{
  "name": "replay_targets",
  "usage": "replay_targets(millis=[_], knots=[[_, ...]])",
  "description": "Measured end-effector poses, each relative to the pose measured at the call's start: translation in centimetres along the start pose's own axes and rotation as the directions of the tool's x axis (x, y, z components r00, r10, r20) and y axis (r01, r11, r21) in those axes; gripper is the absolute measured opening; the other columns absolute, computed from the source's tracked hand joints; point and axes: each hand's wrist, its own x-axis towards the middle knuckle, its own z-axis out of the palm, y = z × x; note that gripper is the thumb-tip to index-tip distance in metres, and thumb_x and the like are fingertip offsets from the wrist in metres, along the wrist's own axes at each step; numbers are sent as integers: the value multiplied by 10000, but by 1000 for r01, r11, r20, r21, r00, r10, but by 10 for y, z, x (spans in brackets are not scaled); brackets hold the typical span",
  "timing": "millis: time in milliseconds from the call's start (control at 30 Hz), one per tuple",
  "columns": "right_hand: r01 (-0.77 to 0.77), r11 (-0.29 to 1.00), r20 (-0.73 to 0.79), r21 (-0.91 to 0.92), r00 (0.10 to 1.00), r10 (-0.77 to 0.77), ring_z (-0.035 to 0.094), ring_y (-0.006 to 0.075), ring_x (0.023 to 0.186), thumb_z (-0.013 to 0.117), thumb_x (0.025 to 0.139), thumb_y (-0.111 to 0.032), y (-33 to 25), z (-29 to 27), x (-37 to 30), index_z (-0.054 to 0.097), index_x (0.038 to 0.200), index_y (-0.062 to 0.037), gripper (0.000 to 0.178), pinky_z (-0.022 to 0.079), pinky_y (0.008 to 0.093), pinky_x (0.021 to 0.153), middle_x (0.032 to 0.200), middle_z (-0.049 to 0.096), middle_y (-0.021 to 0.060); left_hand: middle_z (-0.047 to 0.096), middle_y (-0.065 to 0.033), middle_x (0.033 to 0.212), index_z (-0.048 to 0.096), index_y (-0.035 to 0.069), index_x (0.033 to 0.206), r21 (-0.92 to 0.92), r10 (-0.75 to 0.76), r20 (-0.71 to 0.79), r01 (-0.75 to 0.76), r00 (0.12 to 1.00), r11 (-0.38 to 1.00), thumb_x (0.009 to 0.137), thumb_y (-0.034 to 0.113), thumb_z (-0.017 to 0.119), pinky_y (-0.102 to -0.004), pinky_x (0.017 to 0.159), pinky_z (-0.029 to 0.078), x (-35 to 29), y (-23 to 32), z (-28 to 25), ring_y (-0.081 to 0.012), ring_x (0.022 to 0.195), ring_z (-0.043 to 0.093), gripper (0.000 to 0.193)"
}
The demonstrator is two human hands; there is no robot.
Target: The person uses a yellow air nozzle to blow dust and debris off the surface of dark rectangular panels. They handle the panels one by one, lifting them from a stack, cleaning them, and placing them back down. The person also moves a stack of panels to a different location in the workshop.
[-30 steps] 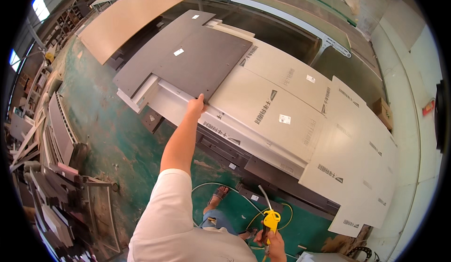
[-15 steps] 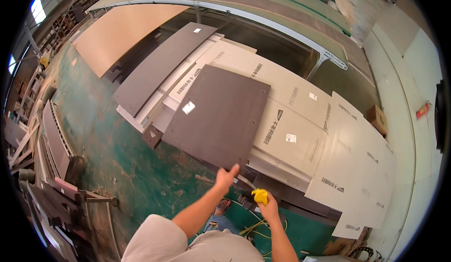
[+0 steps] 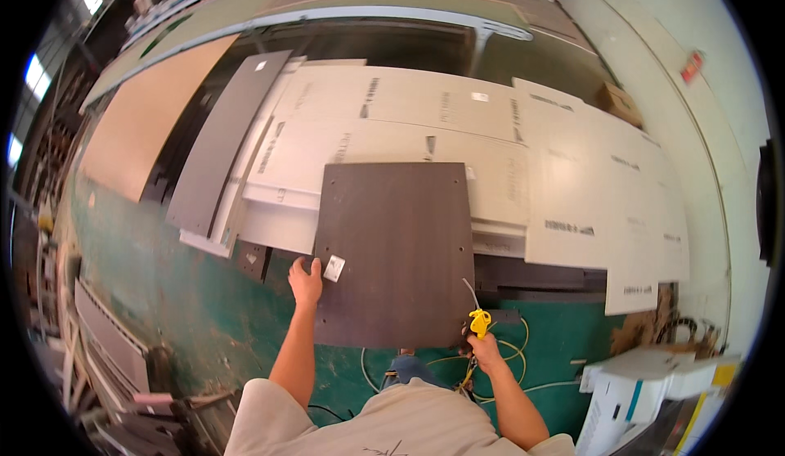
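Observation:
A dark brown rectangular panel (image 3: pixel 392 243) with small holes near its edges lies on the stack, its near part jutting toward me. A white label (image 3: pixel 334 269) sticks to its left side. My left hand (image 3: pixel 305 283) is at the panel's left edge beside that label, thumb against the edge and fingers apart outside it. Near the lower right corner, my right hand (image 3: pixel 484 348) is closed round a yellow air blow gun (image 3: pixel 480 322). The gun's thin bent nozzle points up and away over the panel's right edge.
Pale printed boards (image 3: pixel 589 186) spread across the stack at the right. Farther left lie a narrow dark panel (image 3: pixel 225 137) and a tan sheet (image 3: pixel 155 121). A yellow hose (image 3: pixel 522 358) loops over the green floor near my feet. White equipment (image 3: pixel 630 399) stands at the lower right.
The dark panel has turned square to me and come nearer. My left hand has gone from its near right corner to its left edge. The blow gun has moved slightly right.

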Motion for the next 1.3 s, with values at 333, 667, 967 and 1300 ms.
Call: replay_targets(millis=[333,667,967,1300], knots=[[109,993,-410,37,908,-84,710,171,694,626,934,-156,164,-102,-199,678,1085,0,223,511,303,564,872,744,77,679,-89,1261,638,-48,1333,-432,-37,603,365,797,824,1060,523,532,-371,971,496,-172,24,81,-208,1111,652,642],[430,762,-805,484,561,195,676,161,706,667,951,-170,425,-125,-455,698,1058,-5,199,536,317,592,897,727,67,701,-120,1184,624,-78,1293,-451,400,876,165,270,877,1079,478,519,-396,893,548,-517,139,170,-246,1025,692,606],[789,408,-822,459,204,532,641,199,544,584,974,-122,548,-165,-574,634,1004,-3,133,470,320,452,761,659,91,692,-117,1140,646,-54,1230,-276,276,957,18,-90,961,1081,431,540,-411,901,543,-808,150,241,-235,1013,682,518],[923,369,-662,109,-209,719,737,252,928,650,970,-144,644,-290,-709,606,1184,-71,230,534,360,695,1023,713,82,693,-127,1184,633,-12,1256,-189,190,982,63,-18,980,1111,524,351,-402,881,575,-1050,70,275,-276,1033,686,623]])
